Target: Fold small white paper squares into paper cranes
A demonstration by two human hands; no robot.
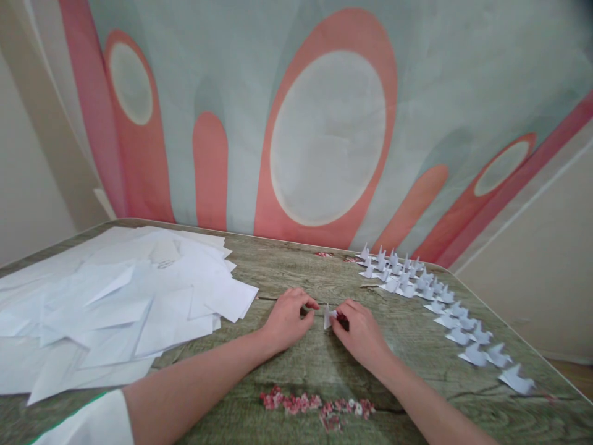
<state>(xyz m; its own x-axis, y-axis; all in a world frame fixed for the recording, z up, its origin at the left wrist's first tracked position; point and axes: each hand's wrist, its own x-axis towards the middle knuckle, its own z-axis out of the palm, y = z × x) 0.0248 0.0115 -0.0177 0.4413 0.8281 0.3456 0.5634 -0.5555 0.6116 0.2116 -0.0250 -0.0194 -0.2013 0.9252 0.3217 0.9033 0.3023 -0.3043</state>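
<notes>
The folded paper (327, 317) is mid-table (287, 266), pinched in your right hand (361, 330); your left hand (288, 318) curls beside it, fingers parted. Cranes (446, 321) line the table's right edge; sheets (115, 303), one bearing unreadably small print, pile toward its left.

Paper sheets (176, 315) and folded birds (473, 354) are white, the wood-grain tabletop (222, 389) greenish-brown with pink blossoms (296, 403).

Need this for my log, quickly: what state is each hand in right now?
Left hand: open, loosely curled, nothing visible in its grasp.
Right hand: closed on a small folded paper.
</notes>
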